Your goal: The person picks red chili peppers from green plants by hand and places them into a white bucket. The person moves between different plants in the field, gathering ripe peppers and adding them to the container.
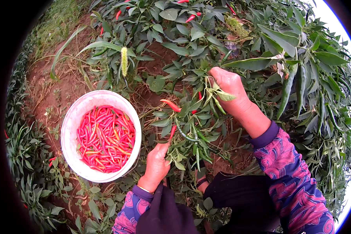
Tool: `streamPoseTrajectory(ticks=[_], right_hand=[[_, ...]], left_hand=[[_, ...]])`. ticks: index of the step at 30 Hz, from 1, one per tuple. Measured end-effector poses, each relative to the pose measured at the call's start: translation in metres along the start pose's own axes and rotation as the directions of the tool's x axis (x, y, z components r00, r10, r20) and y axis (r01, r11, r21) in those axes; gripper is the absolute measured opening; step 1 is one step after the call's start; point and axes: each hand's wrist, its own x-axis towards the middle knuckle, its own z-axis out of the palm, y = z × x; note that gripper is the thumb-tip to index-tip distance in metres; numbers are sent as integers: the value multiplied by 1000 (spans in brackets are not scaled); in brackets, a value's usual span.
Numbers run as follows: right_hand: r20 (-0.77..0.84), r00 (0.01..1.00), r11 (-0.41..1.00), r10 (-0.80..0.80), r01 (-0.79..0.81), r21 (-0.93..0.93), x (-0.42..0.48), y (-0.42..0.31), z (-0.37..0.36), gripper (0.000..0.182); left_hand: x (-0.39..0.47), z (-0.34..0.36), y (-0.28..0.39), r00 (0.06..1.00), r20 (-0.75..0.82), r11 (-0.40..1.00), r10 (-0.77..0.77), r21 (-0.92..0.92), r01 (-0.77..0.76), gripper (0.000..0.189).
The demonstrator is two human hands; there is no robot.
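Observation:
My left hand is low in the middle, its thumb and fingers pinching the lower end of a red chili pepper among leaves. Farther up, my right hand is closed around the upper part of a chili plant branch; its fingertips are partly hidden. Pale, drooping leaves hang beside its wrist. Between the hands, the branch bears a curved orange-red chili and several green chilies. To the left of my left hand stands a white plastic bucket, holding a heap of picked red chilies.
Chili plants with long green pods crowd the right side. More plants with red chilies grow ahead. A bristly grass seed head rises above the bucket. Reddish soil shows at left. My foot is below the branch.

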Motion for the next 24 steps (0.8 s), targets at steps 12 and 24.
streamPoseTrajectory(ticks=[12, 24], right_hand=[[479, 781, 665, 400, -607, 435, -3, -22, 1, 23], [373, 909, 857, 186, 36, -514, -3, -44, 36, 7]], left_hand=[[-2, 0, 2, 999, -10, 999, 31, 10, -31, 47], [-1, -2, 14, 997, 55, 990, 47, 128, -54, 46]])
